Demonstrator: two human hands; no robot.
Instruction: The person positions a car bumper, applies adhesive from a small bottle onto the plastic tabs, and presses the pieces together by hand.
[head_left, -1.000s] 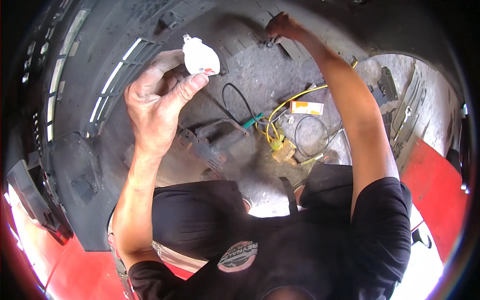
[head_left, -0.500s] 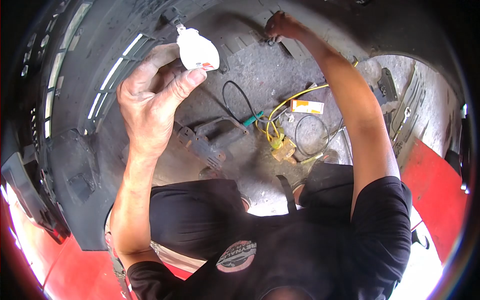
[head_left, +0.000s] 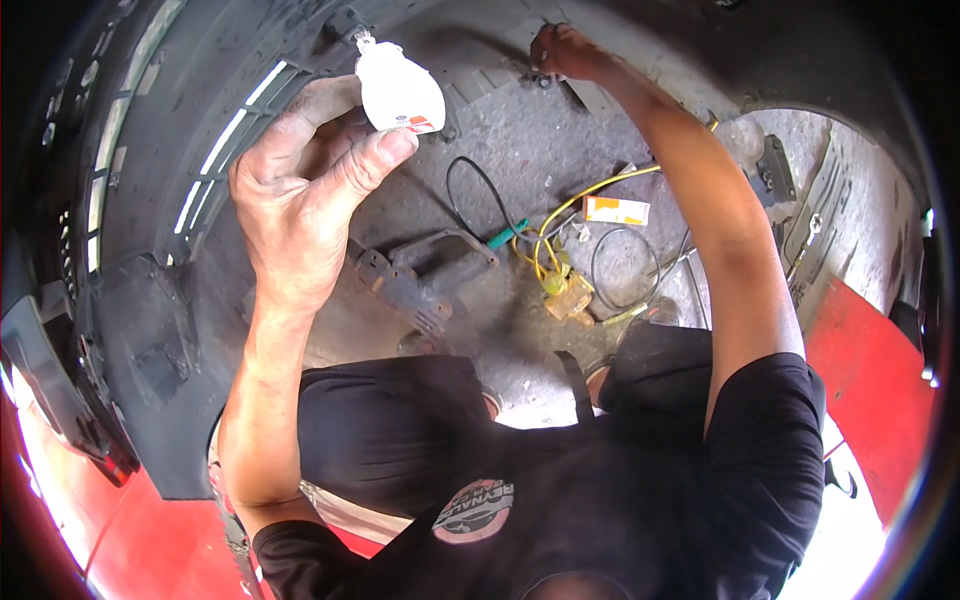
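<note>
My left hand [head_left: 300, 190] pinches a small white bottle [head_left: 398, 90] between thumb and fingers. The bottle has a narrow clear tip pointing up and a red mark low on its side. Its tip is close to the inner face of a large black plastic car bumper [head_left: 140, 345]. Farther off, my right hand [head_left: 565, 52] is closed at the bumper's far inner edge, fingers curled in. Whatever those fingers grip is too dark and small to make out.
On the concrete floor [head_left: 520, 130] lie a yellow air hose [head_left: 600, 186], a green-handled tool [head_left: 508, 234], an orange and white box [head_left: 615, 211], a yellow tool [head_left: 568, 296] and a dark bracket [head_left: 405, 285]. Red panels [head_left: 870, 370] flank me.
My left hand and the bottle have shifted very slightly. My right hand stays at the same edge of the bumper, almost still.
</note>
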